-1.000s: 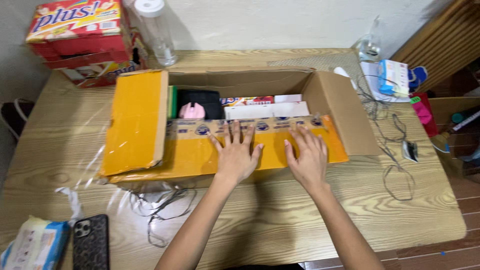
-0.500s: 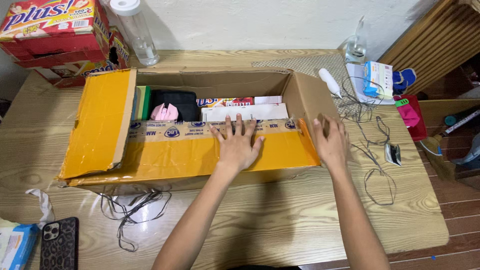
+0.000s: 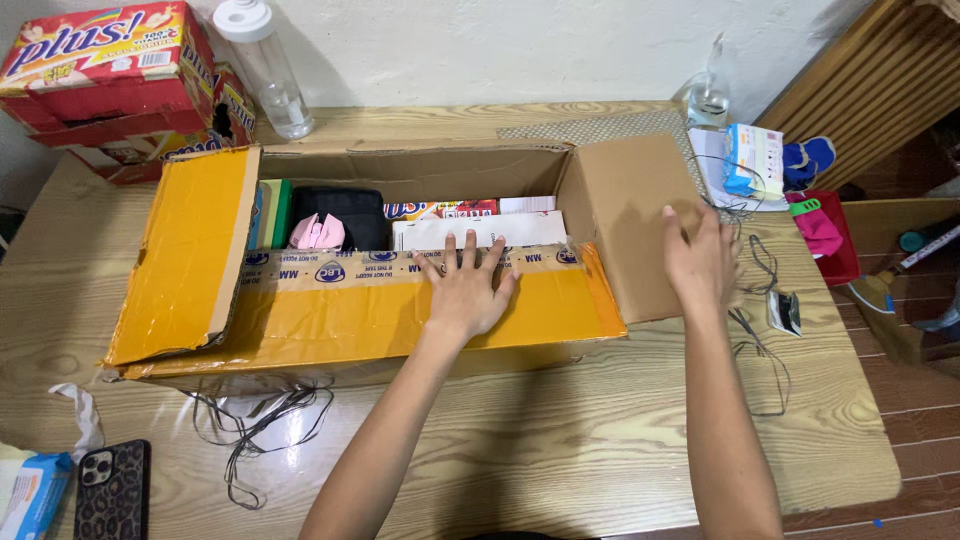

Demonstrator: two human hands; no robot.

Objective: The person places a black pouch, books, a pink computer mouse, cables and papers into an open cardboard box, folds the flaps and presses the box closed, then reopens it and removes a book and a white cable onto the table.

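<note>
Both hands lie open, left hand (image 3: 468, 292) flat on the box's (image 3: 400, 330) bendy taped front flap, right hand (image 3: 700, 258) on its stiffer end flap (image 3: 625, 215).

Open yellow-taped cardboard box (image 3: 380, 310) mid-table, red cartons (image 3: 110, 75) stacked far left, blue tissue pack (image 3: 30, 490) bottom left

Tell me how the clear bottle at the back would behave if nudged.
The bottle stands tall and narrow, so it would probably tip rather than slide. It looks nearly empty, so likely light. Being round, it could roll toward the red boxes if it fell.
</note>
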